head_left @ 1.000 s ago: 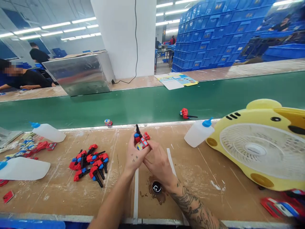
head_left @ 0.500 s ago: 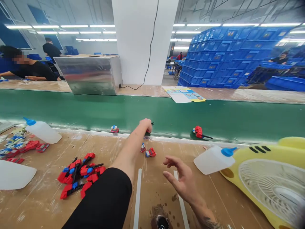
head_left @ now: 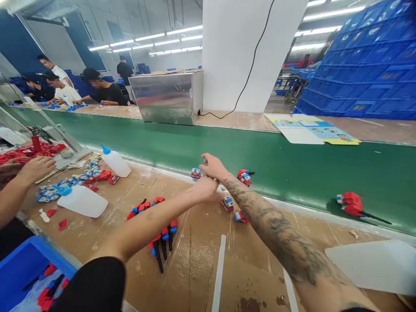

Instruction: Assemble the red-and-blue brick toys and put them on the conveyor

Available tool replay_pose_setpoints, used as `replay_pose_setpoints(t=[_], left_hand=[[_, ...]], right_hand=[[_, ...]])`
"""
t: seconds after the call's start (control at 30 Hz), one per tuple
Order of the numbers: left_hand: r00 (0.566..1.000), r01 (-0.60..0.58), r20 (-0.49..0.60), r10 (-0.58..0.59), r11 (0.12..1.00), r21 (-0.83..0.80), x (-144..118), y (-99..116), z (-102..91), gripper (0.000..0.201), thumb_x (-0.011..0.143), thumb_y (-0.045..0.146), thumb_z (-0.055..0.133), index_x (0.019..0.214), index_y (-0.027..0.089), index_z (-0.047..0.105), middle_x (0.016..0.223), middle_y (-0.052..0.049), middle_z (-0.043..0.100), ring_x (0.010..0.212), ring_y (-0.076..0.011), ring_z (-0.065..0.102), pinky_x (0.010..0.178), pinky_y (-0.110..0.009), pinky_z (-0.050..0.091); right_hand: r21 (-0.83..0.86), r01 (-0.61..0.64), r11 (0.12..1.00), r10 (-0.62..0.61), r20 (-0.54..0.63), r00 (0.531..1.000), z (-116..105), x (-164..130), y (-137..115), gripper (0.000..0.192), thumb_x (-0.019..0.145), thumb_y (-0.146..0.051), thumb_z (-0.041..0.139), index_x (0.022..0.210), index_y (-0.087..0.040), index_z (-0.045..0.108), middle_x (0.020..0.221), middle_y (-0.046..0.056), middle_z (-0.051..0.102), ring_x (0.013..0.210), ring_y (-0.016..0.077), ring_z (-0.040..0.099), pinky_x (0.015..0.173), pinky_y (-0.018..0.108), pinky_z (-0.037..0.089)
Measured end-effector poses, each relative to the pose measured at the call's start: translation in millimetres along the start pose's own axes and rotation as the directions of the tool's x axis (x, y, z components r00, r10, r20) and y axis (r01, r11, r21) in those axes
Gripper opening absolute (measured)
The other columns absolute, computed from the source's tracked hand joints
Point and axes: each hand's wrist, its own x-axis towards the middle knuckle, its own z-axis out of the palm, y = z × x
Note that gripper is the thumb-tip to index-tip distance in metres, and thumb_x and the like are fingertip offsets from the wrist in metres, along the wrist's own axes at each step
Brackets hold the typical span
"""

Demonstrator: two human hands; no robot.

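Hands [head_left: 209,180] overlapping, grip unclear

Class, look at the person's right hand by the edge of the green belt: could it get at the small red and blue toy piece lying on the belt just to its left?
Probably yes. The right hand hovers at the green conveyor belt's near edge, the small red and blue toy piece lies right beside it, and nothing stands between them.

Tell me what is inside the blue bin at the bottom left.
The blue bin holds red toy parts and thin black pieces lying on clear plastic. Only its right-hand corner shows; the picture's edge and the person's black sleeve hide the rest.
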Motion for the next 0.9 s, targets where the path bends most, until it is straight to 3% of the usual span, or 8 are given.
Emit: replay_pose_setpoints(t=[0.23, 0.37, 0.43, 0.53, 0.6, 0.7, 0.8, 0.9], left_hand=[[0.954, 0.131, 0.258, -0.155, 0.986, 0.107, -180, -49, -37.3, 0.019, 0.085, 0.018, 0.053, 0.1, 0.017, 0.065, 0.1, -0.011, 0.067, 0.096, -0.0263, 0.064, 0.082, -0.034, 0.048], [0.927, 0.153, 0.322, -0.192, 0.978, 0.143, -199, -48, -24.6, 0.021, 0.079, 0.015, 0.058, 0.099, 0.016, 0.066, 0.106, -0.015, 0.066, 0.101, -0.0301, 0.063, 0.086, -0.037, 0.047], [0.925, 0.184, 0.308, -0.221, 0.972, 0.146, -195, -46, -19.2, 0.024, 0.08, 0.012, 0.054, 0.099, 0.016, 0.068, 0.1, -0.015, 0.067, 0.098, -0.0295, 0.065, 0.085, -0.037, 0.048], [0.94, 0.166, 0.273, -0.202, 0.975, 0.147, -195, -45, -17.2, 0.034, 0.084, 0.008, 0.042, 0.102, 0.015, 0.069, 0.095, -0.015, 0.069, 0.094, -0.0285, 0.067, 0.081, -0.036, 0.05], [0.958, 0.178, 0.208, -0.2, 0.977, 0.122, -201, -50, -15.3, 0.04, 0.086, 0.009, 0.037, 0.11, 0.014, 0.068, 0.103, -0.016, 0.07, 0.096, -0.0287, 0.068, 0.081, -0.036, 0.051], [0.957, 0.282, -0.016, -0.288, 0.945, -0.166, -206, -57, -6.0, 0.037, 0.089, 0.025, 0.046, 0.119, 0.023, 0.067, 0.115, -0.009, 0.07, 0.103, -0.0275, 0.068, 0.086, -0.034, 0.052], [0.817, 0.345, -0.11, -0.566, 0.632, -0.694, -201, -33, 7.5, 0.042, 0.078, 0.042, 0.068, 0.116, 0.023, 0.068, 0.1, -0.004, 0.073, 0.091, -0.0256, 0.07, 0.076, -0.031, 0.056], [0.729, 0.188, 0.137, -0.671, 0.003, -0.982, -192, 31, 19.9, 0.06, 0.064, 0.039, 0.082, 0.118, 0.018, 0.064, 0.085, -0.003, 0.072, 0.07, -0.0196, 0.07, 0.061, -0.028, 0.058]], right_hand=[[-0.033, -0.008, 0.999, 0.012, 0.113, 0.994, 44, -12, 12, 0.019, 0.081, -0.014, 0.062, 0.1, -0.015, 0.064, 0.105, 0.018, 0.069, 0.106, 0.0319, 0.062, 0.09, 0.04, 0.044], [0.038, 0.005, 0.999, -0.006, 0.034, 0.999, 12, -43, 10, 0.023, 0.086, -0.019, 0.057, 0.109, -0.017, 0.06, 0.108, 0.013, 0.068, 0.101, 0.0263, 0.064, 0.088, 0.037, 0.046], [0.311, -0.007, 0.95, 0.017, -0.032, 0.999, -7, -81, 9, 0.032, 0.088, -0.024, 0.056, 0.12, -0.02, 0.054, 0.111, 0.009, 0.067, 0.093, 0.0215, 0.066, 0.08, 0.033, 0.049], [0.898, -0.016, 0.44, 0.12, -0.041, 0.992, -30, -168, 8, 0.049, 0.08, -0.026, 0.065, 0.127, -0.025, 0.051, 0.105, 0.005, 0.066, 0.08, 0.0181, 0.066, 0.062, 0.027, 0.047], [0.995, -0.028, 0.099, 0.148, 0.013, 0.989, -37, -231, 4, 0.052, 0.072, -0.02, 0.072, 0.122, -0.025, 0.058, 0.096, 0.004, 0.068, 0.074, 0.0154, 0.063, 0.054, 0.022, 0.04], [0.989, 0.012, -0.15, 0.18, 0.016, 0.983, -38, -306, -7, 0.05, 0.068, -0.015, 0.074, 0.118, -0.023, 0.066, 0.101, 0.006, 0.069, 0.073, 0.013, 0.061, 0.054, 0.021, 0.036], [0.961, 0.057, -0.272, 0.194, -0.003, 0.981, -38, -350, -17, 0.05, 0.07, -0.019, 0.075, 0.119, -0.022, 0.067, 0.106, 0.009, 0.069, 0.077, 0.0147, 0.061, 0.057, 0.022, 0.037], [0.936, 0.041, -0.35, 0.18, 0.025, 0.983, -38, -374, -22, 0.048, 0.078, -0.035, 0.073, 0.122, -0.018, 0.067, 0.103, 0.01, 0.069, 0.082, 0.0178, 0.062, 0.059, 0.024, 0.04]])
